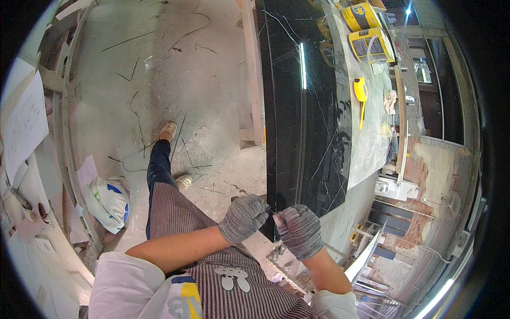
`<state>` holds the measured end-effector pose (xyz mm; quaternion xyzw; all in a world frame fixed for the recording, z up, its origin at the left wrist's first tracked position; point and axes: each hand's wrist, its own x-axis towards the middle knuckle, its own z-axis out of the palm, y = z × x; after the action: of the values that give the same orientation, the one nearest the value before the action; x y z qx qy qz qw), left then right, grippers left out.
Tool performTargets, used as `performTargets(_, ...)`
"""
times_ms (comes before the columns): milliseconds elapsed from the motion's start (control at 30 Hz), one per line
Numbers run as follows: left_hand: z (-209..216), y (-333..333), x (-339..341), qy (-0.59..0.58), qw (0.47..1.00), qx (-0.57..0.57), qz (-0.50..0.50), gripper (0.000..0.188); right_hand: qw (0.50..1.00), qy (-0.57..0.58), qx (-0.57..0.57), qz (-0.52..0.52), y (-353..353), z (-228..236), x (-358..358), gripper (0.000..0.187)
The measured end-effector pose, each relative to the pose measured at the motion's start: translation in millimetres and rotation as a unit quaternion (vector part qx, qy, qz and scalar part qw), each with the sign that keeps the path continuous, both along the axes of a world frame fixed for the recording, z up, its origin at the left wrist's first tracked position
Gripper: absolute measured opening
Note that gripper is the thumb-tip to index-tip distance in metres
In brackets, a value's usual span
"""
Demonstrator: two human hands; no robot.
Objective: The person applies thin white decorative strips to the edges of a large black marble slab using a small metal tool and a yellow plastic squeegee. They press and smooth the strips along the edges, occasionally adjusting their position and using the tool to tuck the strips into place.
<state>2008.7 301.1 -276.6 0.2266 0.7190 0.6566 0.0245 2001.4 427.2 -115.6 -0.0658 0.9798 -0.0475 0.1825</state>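
Note:
A long black stone slab [308, 122] with white veins, glossy enough to mirror a lamp, runs away from me on the right. Both my hands wear grey knitted gloves and meet at its near end. My left hand [243, 219] is closed, fingers curled in, beside the slab's near left corner. Just to its right, my right hand [299, 232] is closed too, its knuckles up over the near edge. Something small and dark shows between the two sets of fingertips, but its kind cannot be made out.
A yellow tape measure [360, 89] lies on the pale worktop [366, 143] right of the slab, with yellow-and-black buckets [372, 45] farther back. Thin dark strips [127, 40] litter the floor on the left. A white sack [109, 204] stands near a wooden frame [66, 111].

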Motion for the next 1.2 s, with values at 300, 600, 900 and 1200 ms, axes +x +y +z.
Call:
performTargets(300, 4, -12, 9, -0.023, 0.996, 0.0, -0.091, 0.02, 0.999, 0.034, -0.031, -0.025, 4, -2, 36, 0.011)
performTargets(600, -13, -89, -28, 0.007, 0.983, -0.185, 0.012, 0.028, 0.967, 0.203, -0.15, -0.016, 6, 35, 88, 0.028)
performTargets(900, 26, -111, -38, -0.039, 0.979, -0.187, -0.068, 0.005, 0.891, 0.254, -0.258, -0.276, -10, 18, 156, 0.016)
performTargets(1200, 149, -54, -42, -0.026, 0.884, -0.125, -0.449, 0.029, 0.818, 0.284, -0.336, -0.371, -34, 12, 167, 0.017)
